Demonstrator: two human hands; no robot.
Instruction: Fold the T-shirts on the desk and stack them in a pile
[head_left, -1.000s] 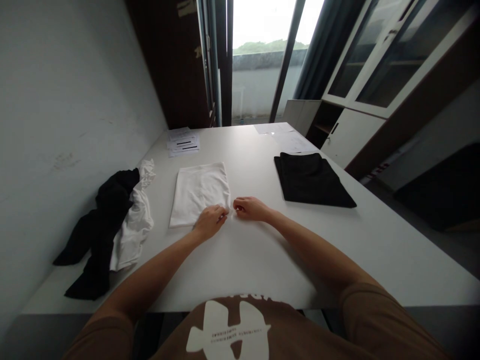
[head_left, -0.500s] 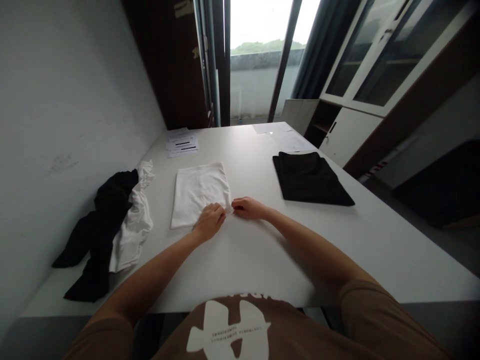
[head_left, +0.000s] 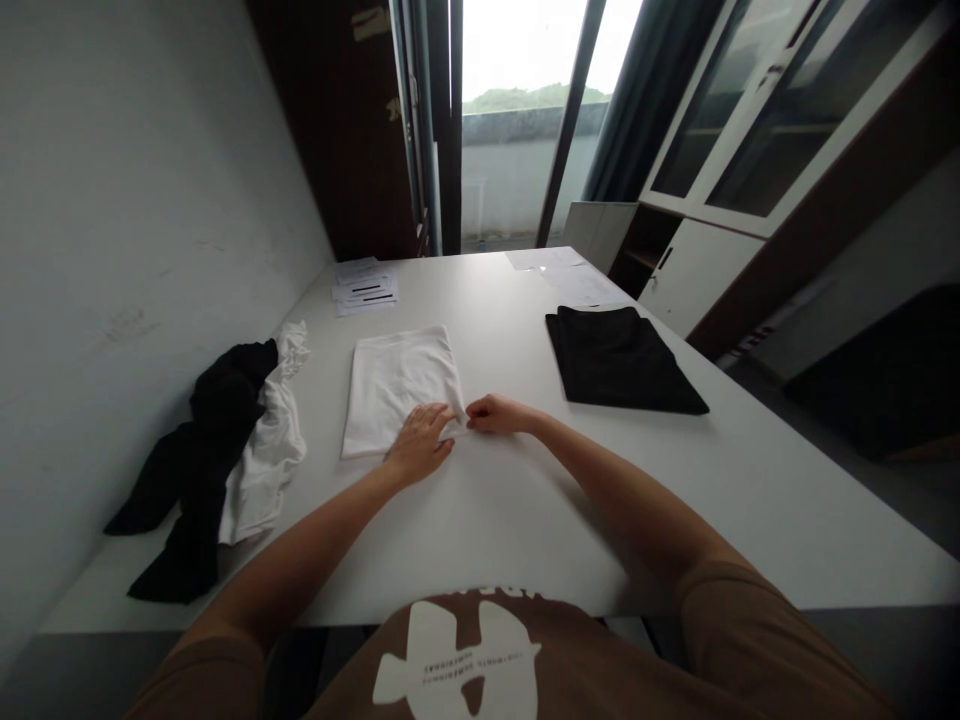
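A folded white garment [head_left: 400, 375] lies flat on the table, its near right corner between my two hands. My left hand [head_left: 421, 443] rests on its near edge with the fingers stretched out and the thumb apart. At that corner, the fingers of my right hand [head_left: 495, 414] are closed in a pinch on the white cloth. What kind of garment it is cannot be made out from the folded shape.
On the white table [head_left: 495, 530], a folded black garment [head_left: 622, 360] lies to the right. Crumpled black clothing [head_left: 196, 455] and white clothing [head_left: 266, 455] lie at the left by the wall. Paper sheets [head_left: 366, 287] sit at the far left, more papers [head_left: 574, 277] at the far right.
My left hand's fingers have gone from curled at the corner to spread flat on the cloth. My right hand keeps its pinch at the corner, hardly shifted.
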